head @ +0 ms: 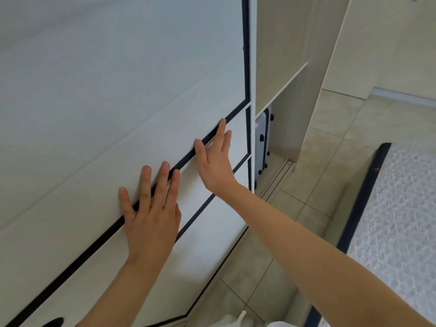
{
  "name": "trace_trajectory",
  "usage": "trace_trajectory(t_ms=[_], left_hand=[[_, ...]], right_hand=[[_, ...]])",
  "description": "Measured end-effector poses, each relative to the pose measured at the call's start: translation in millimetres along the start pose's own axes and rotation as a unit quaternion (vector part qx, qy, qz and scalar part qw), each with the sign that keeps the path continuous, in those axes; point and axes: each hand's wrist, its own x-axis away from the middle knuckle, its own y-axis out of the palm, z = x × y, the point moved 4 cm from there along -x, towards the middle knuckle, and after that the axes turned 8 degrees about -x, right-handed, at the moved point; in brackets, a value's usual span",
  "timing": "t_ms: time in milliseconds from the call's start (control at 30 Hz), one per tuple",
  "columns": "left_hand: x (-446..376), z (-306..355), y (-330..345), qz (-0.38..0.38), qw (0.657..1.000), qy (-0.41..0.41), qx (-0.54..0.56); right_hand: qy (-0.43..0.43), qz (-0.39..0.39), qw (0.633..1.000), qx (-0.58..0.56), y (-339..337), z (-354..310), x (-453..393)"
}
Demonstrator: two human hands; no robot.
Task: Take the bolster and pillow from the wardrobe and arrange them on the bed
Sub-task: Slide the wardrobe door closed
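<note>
A white sliding wardrobe door (118,90) with dark blue trim lines fills the left and centre. My left hand (151,213) lies flat on it, fingers spread across a dark trim line. My right hand (215,159) presses flat on the door a little higher and to the right, near its right edge. Beyond that edge the wardrobe interior (283,55) shows, with a pale shelf (290,81). No bolster or pillow is in sight. The bed (401,220), with a white textured cover and dark blue edging, lies at the right.
A light grey wheeled suitcase (262,142) stands under the shelf inside the wardrobe. A floor track (280,173) runs along the wardrobe base. Beige floor tiles (318,180) lie between wardrobe and bed. Something white (236,320) shows at the bottom edge.
</note>
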Motion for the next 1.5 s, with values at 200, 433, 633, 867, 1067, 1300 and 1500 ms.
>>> trace_trajectory(t_ms=[200, 433, 633, 867, 1067, 1300, 1500], left_hand=[[-14.1, 14.5, 11.8, 0.007, 0.998, 0.005, -0.064], [-50.4, 45.2, 24.7, 0.027, 0.994, 0.022, -0.105], [-88.6, 81.6, 31.0, 0.038, 0.992, 0.031, -0.114], [-141.3, 125.9, 25.0, 0.001, 0.998, 0.036, -0.046], [-188.4, 157.1, 18.1, -0.057, 0.997, 0.035, 0.027], [-239.7, 192.8, 18.5, -0.106, 0.992, 0.032, 0.054], [-279.3, 226.2, 23.7, -0.097, 0.994, 0.023, 0.033]], right_hand=[[-0.013, 0.006, 1.000, -0.017, -6.1, 3.8, -13.9], [-0.029, 0.029, 0.999, -0.017, -37.5, 9.4, -48.9], [-0.031, 0.047, 0.998, -0.023, -70.6, 17.3, -87.0], [-0.053, 0.095, 0.994, -0.028, -105.7, 21.9, -137.7], [-0.062, 0.132, 0.989, -0.024, -138.5, 23.5, -182.4], [-0.062, 0.147, 0.987, -0.022, -177.2, 23.7, -229.2], [-0.060, 0.142, 0.988, -0.022, -211.7, 27.3, -267.0]])
